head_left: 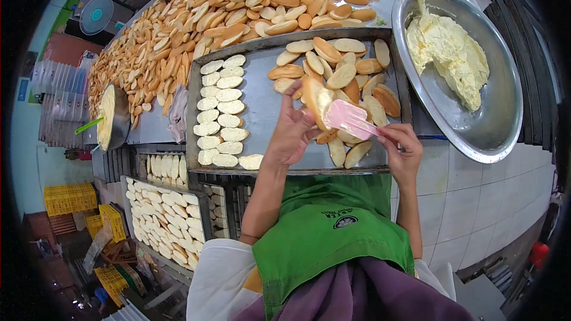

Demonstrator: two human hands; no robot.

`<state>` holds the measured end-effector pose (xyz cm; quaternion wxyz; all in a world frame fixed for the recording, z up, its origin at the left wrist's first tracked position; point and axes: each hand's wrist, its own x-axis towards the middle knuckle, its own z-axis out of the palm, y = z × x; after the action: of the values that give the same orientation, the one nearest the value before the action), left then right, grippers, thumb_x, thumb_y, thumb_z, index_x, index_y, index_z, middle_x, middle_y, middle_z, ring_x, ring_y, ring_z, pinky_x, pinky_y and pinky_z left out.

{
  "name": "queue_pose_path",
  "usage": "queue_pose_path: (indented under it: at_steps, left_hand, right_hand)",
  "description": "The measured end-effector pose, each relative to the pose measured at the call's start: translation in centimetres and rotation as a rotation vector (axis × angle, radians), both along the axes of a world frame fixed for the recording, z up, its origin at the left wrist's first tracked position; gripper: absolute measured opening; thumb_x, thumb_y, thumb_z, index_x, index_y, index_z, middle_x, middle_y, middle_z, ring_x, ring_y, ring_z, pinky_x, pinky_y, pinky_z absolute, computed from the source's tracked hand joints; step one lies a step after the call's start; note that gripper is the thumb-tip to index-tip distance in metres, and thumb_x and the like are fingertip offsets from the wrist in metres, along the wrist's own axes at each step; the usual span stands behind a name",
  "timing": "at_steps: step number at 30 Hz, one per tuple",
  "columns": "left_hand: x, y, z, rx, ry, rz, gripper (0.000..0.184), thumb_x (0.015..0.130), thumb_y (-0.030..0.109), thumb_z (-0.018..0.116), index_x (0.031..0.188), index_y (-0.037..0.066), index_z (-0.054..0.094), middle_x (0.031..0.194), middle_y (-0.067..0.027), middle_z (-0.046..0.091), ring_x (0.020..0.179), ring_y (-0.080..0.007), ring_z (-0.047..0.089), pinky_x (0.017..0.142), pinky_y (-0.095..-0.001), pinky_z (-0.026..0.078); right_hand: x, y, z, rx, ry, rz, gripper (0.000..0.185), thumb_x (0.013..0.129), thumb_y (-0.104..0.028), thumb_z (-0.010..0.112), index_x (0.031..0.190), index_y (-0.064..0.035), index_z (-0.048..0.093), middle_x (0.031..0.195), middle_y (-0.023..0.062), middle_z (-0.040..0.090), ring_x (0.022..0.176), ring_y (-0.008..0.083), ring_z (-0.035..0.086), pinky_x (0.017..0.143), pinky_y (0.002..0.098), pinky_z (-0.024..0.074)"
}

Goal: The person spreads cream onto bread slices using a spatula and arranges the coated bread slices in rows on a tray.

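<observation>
We see the left hand (292,134) pinching the bread slice (311,96) between thumb and fingers over the tray (259,77), while the right hand (402,147) pinches the pink spatula (347,115) by its handle, its blade seemingly against the slice's creamed face. Between the coated slices (231,107) near the tray's left rim and the loose slices (343,75), we see a strip of tray floor; the steel bowl (455,128) sits close beside the right rim.

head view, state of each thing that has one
Left hand, holding bread slice
Right hand, holding pink spatula
Bread slice, partly spread
Pink spatula, at the slice
Tray, partly filled
Tray's left slices, coated, lined up
Tray's right slices, loosely piled
Metal bowl, part full of cream
</observation>
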<state>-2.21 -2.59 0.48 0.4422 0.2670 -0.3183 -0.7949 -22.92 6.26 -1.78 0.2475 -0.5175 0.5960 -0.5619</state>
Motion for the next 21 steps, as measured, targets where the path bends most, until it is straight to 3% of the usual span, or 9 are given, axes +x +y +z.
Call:
queue_pose_path:
  at_steps: [9,14,16,19,21]
  left_hand:
    - [0.7,1.1,-0.4,0.095,-0.097,-0.331,0.079,0.071,0.026,0.071,0.132,0.014,0.023,0.118,-0.0128,0.048,0.101,-0.0209,0.054,0.077,-0.0338,0.051]
    - [0.7,2.2,-0.9,0.049,0.136,-0.408,0.084,0.068,0.016,0.073,0.134,0.015,0.022,0.122,-0.0127,0.044,0.110,-0.0211,0.047,0.083,-0.0353,0.047]
    - [3.1,1.1,-1.1,-0.052,0.067,-0.233,0.085,0.068,0.014,0.073,0.135,0.016,0.021,0.121,-0.0121,0.044,0.109,-0.0206,0.047,0.083,-0.0348,0.047]
    - [9.2,-0.2,-0.1,-0.144,-0.310,0.064,0.086,0.068,0.007,0.071,0.135,0.017,0.018,0.116,-0.0102,0.047,0.105,-0.0186,0.048,0.084,-0.0325,0.046]
    - [12.7,-0.5,-1.1,-0.132,-0.511,0.167,0.073,0.069,-0.001,0.068,0.127,0.014,0.026,0.107,-0.0097,0.051,0.098,-0.0164,0.051,0.081,-0.0302,0.046]
  right_hand:
    - [0.8,-1.9,1.0,-0.116,0.235,-0.162,0.022,0.066,0.005,0.064,0.085,-0.0059,0.067,0.077,0.0059,0.059,0.070,0.0184,0.053,0.061,0.0259,0.0424]
    - [0.9,-2.2,0.4,-0.045,0.178,-0.128,0.018,0.070,0.003,0.064,0.085,-0.0056,0.067,0.078,0.0054,0.059,0.072,0.0157,0.053,0.061,0.0247,0.0421]
    - [0.9,-1.7,-0.4,0.027,-0.116,-0.152,0.016,0.073,0.002,0.063,0.088,-0.0026,0.066,0.083,0.0051,0.059,0.077,0.0118,0.053,0.064,0.0221,0.0423]
    - [0.1,-1.0,-1.5,-0.022,-0.198,-0.127,0.017,0.076,0.001,0.062,0.093,0.0006,0.064,0.089,0.0050,0.058,0.080,0.0097,0.053,0.068,0.0203,0.0425]
    - [0.0,-0.7,-1.9,-0.004,-0.233,-0.116,0.018,0.076,0.001,0.062,0.094,0.0013,0.063,0.089,0.0050,0.057,0.081,0.0099,0.053,0.069,0.0199,0.0426]
